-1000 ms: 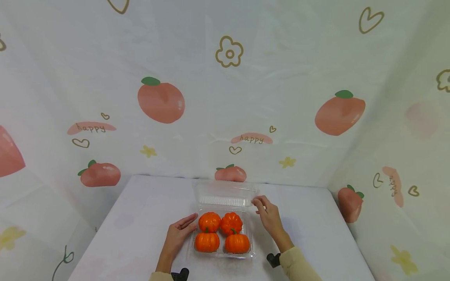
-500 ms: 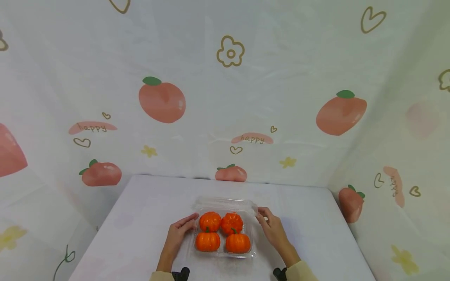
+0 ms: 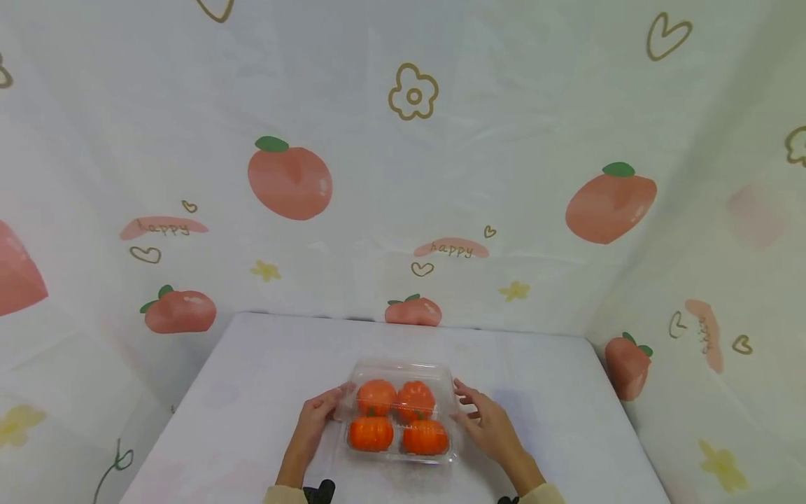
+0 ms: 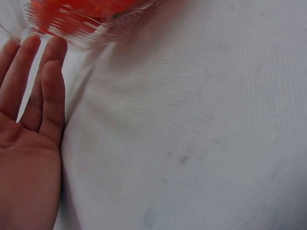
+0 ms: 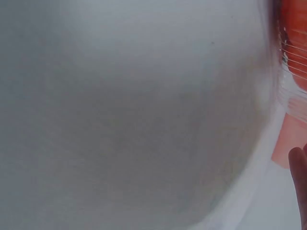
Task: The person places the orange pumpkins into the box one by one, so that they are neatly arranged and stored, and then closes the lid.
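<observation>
A clear plastic clamshell container (image 3: 403,458) sits at the middle of the table, with several small orange pumpkins (image 3: 371,435) in its base. Its hinged lid (image 3: 403,368) slopes down over the back pumpkins, its front edge still above the base. On the left side, my left hand (image 3: 311,423) touches the container with nearly straight fingers; the left wrist view shows fingertips (image 4: 31,43) against the ribbed plastic. My right hand (image 3: 494,427) is at the lid's right edge, fingers spread and thumb near the front corner. Only a bit of a finger (image 5: 298,177) shows in the right wrist view.
A white cloth covers the table (image 3: 271,371). Behind it and at both sides hangs a white curtain (image 3: 352,175) printed with peaches, hearts and flowers. Dark straps (image 3: 320,491) show at the wrists.
The lid has swung from standing up behind the base to down over the pumpkins. My right hand has come toward me with it, while my left hand has stayed at the container's left side.
</observation>
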Demonstrator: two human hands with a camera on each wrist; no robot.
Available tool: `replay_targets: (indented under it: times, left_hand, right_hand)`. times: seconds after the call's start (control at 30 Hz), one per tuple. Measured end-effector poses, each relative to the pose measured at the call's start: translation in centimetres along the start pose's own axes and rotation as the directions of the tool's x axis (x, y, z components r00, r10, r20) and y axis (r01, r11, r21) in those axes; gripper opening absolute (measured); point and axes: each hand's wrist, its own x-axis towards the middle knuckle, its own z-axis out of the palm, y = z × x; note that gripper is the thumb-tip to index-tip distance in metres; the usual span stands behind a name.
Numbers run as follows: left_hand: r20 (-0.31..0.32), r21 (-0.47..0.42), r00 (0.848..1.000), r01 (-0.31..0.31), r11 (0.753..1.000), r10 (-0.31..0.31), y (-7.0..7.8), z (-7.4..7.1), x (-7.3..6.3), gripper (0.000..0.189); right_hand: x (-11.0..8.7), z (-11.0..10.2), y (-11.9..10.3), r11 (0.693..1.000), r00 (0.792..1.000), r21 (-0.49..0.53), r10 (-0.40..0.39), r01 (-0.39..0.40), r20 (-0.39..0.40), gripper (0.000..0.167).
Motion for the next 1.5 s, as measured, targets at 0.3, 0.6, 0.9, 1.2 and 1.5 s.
replay_targets:
  times: [0.3,0.6,0.9,1.2,1.5]
  left_hand:
    - [0.070,-0.071,0.997,0.021,0.997,-0.016,0.5,0.0,-0.2,0.047]
    - [0.083,-0.105,0.996,0.021,0.994,-0.012,1.2,-0.2,0.1,0.043]
    - [0.022,-0.092,1.000,-0.012,0.996,0.014,1.1,0.6,0.2,0.043]
    - [-0.078,-0.076,0.996,-0.037,0.996,0.031,1.4,1.1,0.7,0.046]
    - [-0.156,-0.038,0.986,-0.062,0.997,0.055,2.3,1.5,1.3,0.045]
  right_hand:
    - [-0.7,0.3,0.9,0.998,0.998,0.008,-0.063,0.064,-0.015,0.060]
    - [-0.3,0.3,0.7,1.000,0.999,0.009,-0.027,0.027,0.029,0.062]
    - [-0.2,1.2,1.3,0.946,0.974,0.240,0.199,-0.219,0.104,0.037]
    - [0.0,1.4,1.6,0.726,0.872,0.492,0.335,-0.481,0.357,0.061]
    - [0.0,1.4,2.3,0.577,0.771,0.568,0.182,-0.587,0.611,0.024]
